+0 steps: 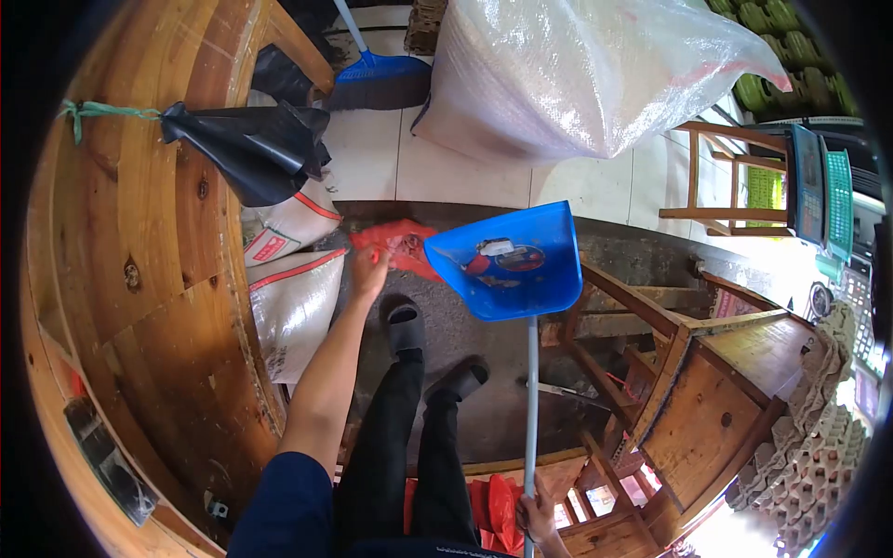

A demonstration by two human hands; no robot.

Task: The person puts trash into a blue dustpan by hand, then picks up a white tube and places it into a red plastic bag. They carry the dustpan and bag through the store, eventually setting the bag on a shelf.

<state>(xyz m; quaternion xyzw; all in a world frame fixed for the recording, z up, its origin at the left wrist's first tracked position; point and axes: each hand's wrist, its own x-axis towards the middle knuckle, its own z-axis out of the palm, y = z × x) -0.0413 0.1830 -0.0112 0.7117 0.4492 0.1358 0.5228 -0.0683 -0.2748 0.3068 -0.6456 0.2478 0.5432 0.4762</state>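
Observation:
My left hand point(370, 270) is closed on the edge of a red plastic bag point(405, 244), which hangs open in front of my feet. Right beside the bag's mouth is the lip of a blue long-handled dustpan point(553, 242), tilted toward it. Inside the pan lie a small whitish piece and some reddish bits. My right hand point(537, 513), low in the view, is wrapped round the dustpan's grey pole point(531, 409).
A blue broom point(381, 82) stands on the white tiles beside a big white woven sack point(530, 74). Filled sacks point(296, 307) lean against the wooden counter point(158, 279) at left. Wooden stools point(716, 409) and stacked egg trays point(800, 456) are at right.

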